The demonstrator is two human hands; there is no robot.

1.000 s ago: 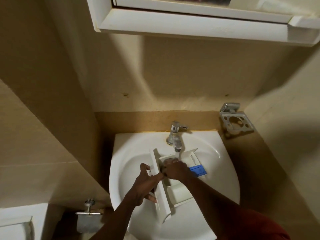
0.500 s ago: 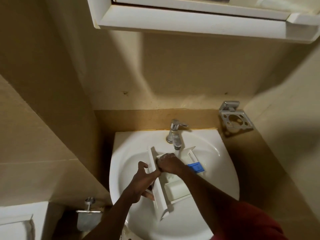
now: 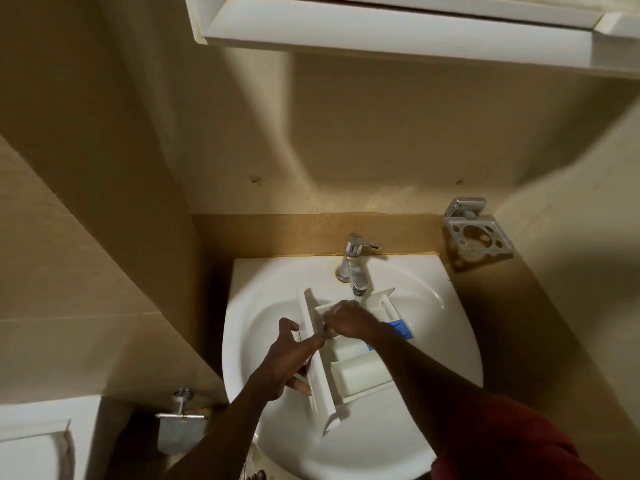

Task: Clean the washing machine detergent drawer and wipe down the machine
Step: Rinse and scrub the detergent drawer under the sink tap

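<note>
The white detergent drawer lies across the white sink, under the chrome tap. A blue insert sits in its right side. My left hand grips the drawer's front panel, thumb over the top edge and fingers underneath. My right hand is inside the compartment nearest the tap, fingers curled down into it; whether it holds anything is hidden. Water seems to run from the spout onto that hand.
A white cabinet hangs overhead. A chrome toothbrush holder is fixed to the wall at the right. A chrome toilet roll holder sits at the lower left, beside a white cistern. Beige walls close in on both sides.
The view has tilted slightly. My right hand has shifted a little toward the front panel inside the compartment. My left hand keeps its grip on the panel.
</note>
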